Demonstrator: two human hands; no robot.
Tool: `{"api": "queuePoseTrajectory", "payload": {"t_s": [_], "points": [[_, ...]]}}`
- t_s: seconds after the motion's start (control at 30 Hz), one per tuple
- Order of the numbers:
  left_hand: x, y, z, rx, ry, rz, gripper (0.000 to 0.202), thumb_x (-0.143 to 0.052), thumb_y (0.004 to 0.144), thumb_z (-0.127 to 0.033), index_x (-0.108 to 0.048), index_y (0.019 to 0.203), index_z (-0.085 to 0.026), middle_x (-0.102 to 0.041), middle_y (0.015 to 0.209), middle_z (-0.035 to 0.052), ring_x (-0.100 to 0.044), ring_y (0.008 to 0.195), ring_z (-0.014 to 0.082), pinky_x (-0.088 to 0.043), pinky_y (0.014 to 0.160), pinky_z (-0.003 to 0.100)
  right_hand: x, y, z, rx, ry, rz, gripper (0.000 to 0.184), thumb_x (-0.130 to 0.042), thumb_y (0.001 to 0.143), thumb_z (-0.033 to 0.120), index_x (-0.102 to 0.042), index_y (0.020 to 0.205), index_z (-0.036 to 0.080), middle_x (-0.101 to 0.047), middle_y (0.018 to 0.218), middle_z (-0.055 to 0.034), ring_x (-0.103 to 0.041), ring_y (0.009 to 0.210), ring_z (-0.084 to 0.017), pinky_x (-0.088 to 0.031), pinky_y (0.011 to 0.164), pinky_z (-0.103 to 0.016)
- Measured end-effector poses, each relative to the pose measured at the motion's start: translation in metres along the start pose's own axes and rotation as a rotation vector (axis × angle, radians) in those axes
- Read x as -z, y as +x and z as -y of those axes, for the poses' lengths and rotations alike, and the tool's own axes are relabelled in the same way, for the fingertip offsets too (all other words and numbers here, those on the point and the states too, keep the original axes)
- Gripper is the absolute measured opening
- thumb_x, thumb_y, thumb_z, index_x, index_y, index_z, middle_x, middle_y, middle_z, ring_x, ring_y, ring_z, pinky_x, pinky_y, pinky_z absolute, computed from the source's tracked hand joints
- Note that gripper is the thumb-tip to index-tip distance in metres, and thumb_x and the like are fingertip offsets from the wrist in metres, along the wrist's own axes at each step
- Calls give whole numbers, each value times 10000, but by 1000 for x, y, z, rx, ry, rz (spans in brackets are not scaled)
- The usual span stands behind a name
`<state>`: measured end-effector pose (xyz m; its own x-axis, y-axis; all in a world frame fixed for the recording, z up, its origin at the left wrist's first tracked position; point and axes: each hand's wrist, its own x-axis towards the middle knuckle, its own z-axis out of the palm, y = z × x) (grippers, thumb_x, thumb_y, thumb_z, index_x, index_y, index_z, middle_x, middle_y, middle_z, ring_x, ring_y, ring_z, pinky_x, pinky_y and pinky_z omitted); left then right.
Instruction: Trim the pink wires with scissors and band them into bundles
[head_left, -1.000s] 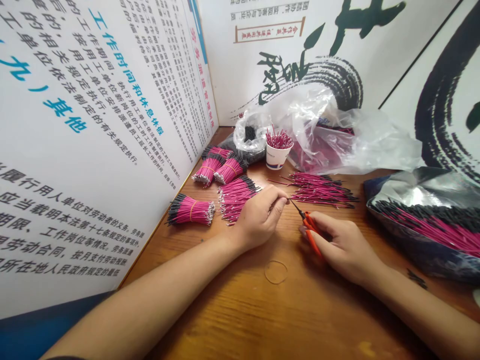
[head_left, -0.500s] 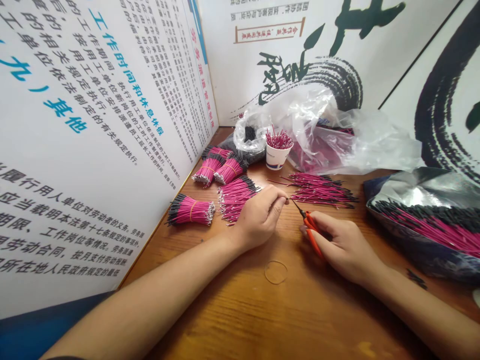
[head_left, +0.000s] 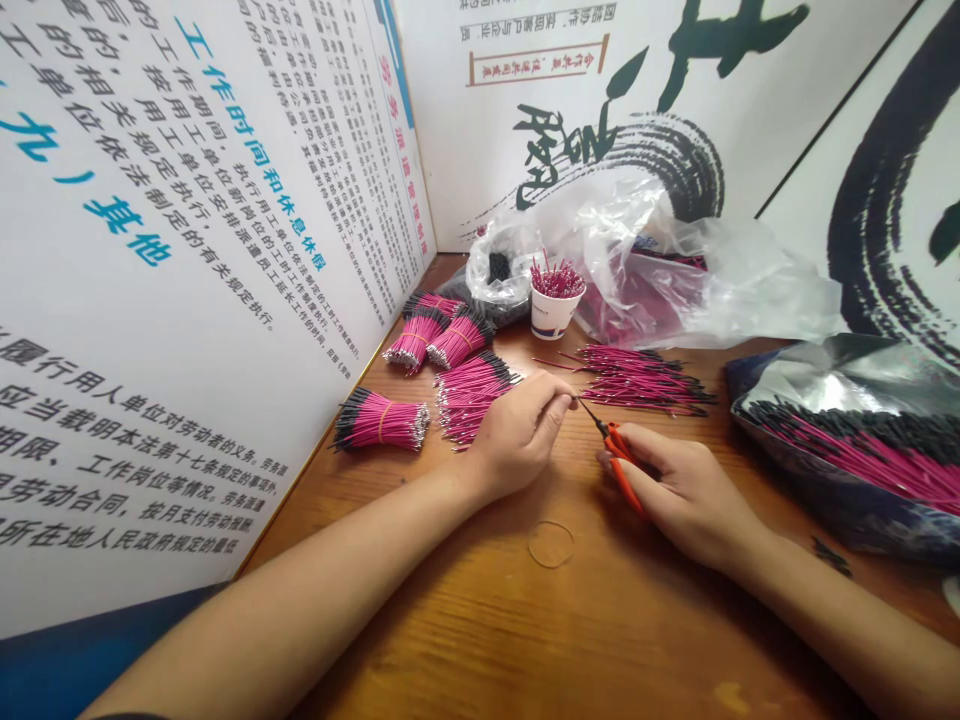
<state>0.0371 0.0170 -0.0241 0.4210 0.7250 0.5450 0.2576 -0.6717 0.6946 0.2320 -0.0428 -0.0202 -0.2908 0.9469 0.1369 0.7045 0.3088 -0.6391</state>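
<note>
**Partner:** What are you doing with your left hand (head_left: 517, 435)?

**Me:** I'm pinching a thin wire (head_left: 576, 398) between my thumb and forefinger. It's a narrow grip, and the wire is so fine that I can't tell if I'm holding one strand or more.

**Partner:** And your right hand (head_left: 694, 505)?

**Me:** I'm holding orange-handled snips (head_left: 621, 465) in it. Their dark blades are pointing up and left, almost touching the wire, but I can't tell how far they're parted.

**Partner:** Which way is the wire running?

**Me:** It's running roughly crosswise from my left fingertips toward the blades, so my left hand is the nearer one at its held end.

**Partner:** Where are the other wires lying?

**Me:** Loose magenta wires (head_left: 641, 380) are lying just beyond the blades on the wooden table (head_left: 480, 640), and a banded wire bundle (head_left: 382, 422) is sitting off past my left hand.
</note>
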Motion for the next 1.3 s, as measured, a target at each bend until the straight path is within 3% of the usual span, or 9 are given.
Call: {"api": "queuePoseTrajectory", "payload": {"t_s": [1.3], "points": [[1,-1,-2,61,-60,17,164,-392,980,-263,-516,906,-185,-587,859,34,-540,797,150,-449,780,288,0,-1,0,30,-37,-50,264,-466,927,338,-444,691,222,-495,557,31,-425,497,-122,-315,495,-258]]}}
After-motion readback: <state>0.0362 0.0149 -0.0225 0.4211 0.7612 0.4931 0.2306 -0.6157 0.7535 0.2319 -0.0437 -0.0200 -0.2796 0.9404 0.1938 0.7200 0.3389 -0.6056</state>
